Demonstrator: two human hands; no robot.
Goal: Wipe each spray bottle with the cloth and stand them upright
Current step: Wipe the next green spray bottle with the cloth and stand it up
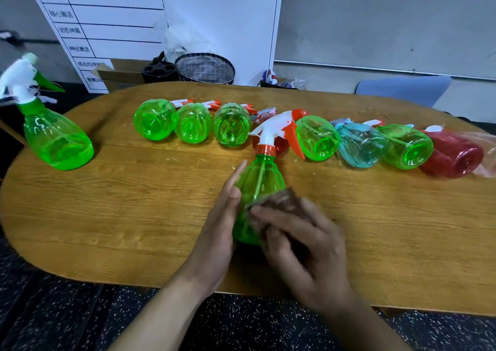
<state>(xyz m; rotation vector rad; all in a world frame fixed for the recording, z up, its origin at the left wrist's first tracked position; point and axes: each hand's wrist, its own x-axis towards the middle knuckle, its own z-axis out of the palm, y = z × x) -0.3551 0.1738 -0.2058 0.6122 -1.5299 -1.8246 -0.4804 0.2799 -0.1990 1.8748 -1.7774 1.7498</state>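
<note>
while the left hand (218,224) lies flat against the left side of a green spray bottle (256,187), its fingers straight and pressed together with the fingertips pointing up toward the neck, the right hand (303,246) pinches a brown cloth (284,203) between thumb and curled fingers and holds it against the bottle's right side. the bottle is upright near the middle of the wooden table (134,216), between the two hands, and its white sprayer head with an orange trigger and collar (281,133) points away from the person; whether its base touches the tabletop cannot be told, since the hands hide it. behind it a row of bottles lies on its side with the bases toward the camera: three green ones (193,122) on the left, a red one (279,142) mostly hidden behind the sprayer, then a green one (318,138), a pale blue one (361,145), another green one (408,146) and a red one (453,154) at the far right, each touching or just beside its neighbour. well apart, at the table's left end, one green bottle with a white head and green trigger (57,141) stands upright. beyond the table are a white board with printed rows (107,15), a round mesh basket (205,67) and a blue chair (402,88).
</note>
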